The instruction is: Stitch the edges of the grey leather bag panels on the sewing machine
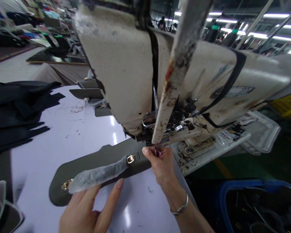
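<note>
A dark olive leather panel [92, 163] lies on the white table [75, 129], its right end under the head of a worn cream sewing machine [126, 64]. A handle wrapped in clear plastic [97, 174] is fixed to it by gold rings. My left hand [92, 207] rests on the table at the panel's near edge, fingers stretched out beside the wrapped handle. My right hand [160, 161], with a silver bracelet at the wrist, is pinched at the needle area, fingertips closed on something small that I cannot make out.
Black fabric pieces [16, 110] are piled at the table's left. More olive panels [87, 92] lie behind the machine. A rusty pole [177, 64] crosses in front of the machine. A blue bin [259, 204] stands on the floor at lower right. People stand far back.
</note>
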`<move>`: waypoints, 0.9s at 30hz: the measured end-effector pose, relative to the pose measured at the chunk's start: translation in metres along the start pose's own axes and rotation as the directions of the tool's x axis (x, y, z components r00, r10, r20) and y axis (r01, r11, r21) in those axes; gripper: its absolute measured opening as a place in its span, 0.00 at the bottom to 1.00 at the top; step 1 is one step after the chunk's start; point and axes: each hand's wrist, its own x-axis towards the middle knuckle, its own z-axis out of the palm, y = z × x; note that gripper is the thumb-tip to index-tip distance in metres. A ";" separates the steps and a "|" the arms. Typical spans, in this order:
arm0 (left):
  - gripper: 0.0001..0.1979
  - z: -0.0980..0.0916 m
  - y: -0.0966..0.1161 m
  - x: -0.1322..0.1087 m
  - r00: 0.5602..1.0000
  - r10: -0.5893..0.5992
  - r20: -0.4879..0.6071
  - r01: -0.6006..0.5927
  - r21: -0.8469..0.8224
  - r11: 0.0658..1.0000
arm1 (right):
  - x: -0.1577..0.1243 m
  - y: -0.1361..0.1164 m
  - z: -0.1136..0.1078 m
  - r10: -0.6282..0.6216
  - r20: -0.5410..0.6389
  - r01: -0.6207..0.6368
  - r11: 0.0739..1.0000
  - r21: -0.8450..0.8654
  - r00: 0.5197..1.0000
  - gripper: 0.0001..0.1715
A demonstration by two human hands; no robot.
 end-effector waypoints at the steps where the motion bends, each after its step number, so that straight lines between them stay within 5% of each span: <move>1: 0.24 0.003 0.004 0.009 0.988 0.146 -0.052 -0.141 0.096 0.985 | 0.000 0.000 0.001 0.011 -0.008 -0.011 1.000 0.017 1.000 0.17; 4: 0.30 0.015 0.015 0.039 0.919 0.394 -0.025 -0.373 0.267 0.888 | 0.001 0.001 0.001 0.041 -0.019 -0.040 0.997 0.066 0.999 0.15; 9: 0.29 0.020 0.024 0.070 0.871 0.481 0.097 -0.482 0.354 0.802 | 0.003 0.003 -0.001 0.040 0.021 -0.042 0.993 0.109 0.999 0.14; 17: 0.24 0.018 0.030 0.072 0.798 0.590 0.123 -0.579 0.430 0.693 | 0.004 -0.003 -0.003 0.069 0.067 -0.082 0.971 0.223 0.995 0.19; 27: 0.22 0.021 0.020 0.090 0.837 0.514 0.188 -0.547 0.271 0.792 | 0.005 -0.014 -0.001 0.103 0.052 -0.113 0.959 0.259 0.993 0.18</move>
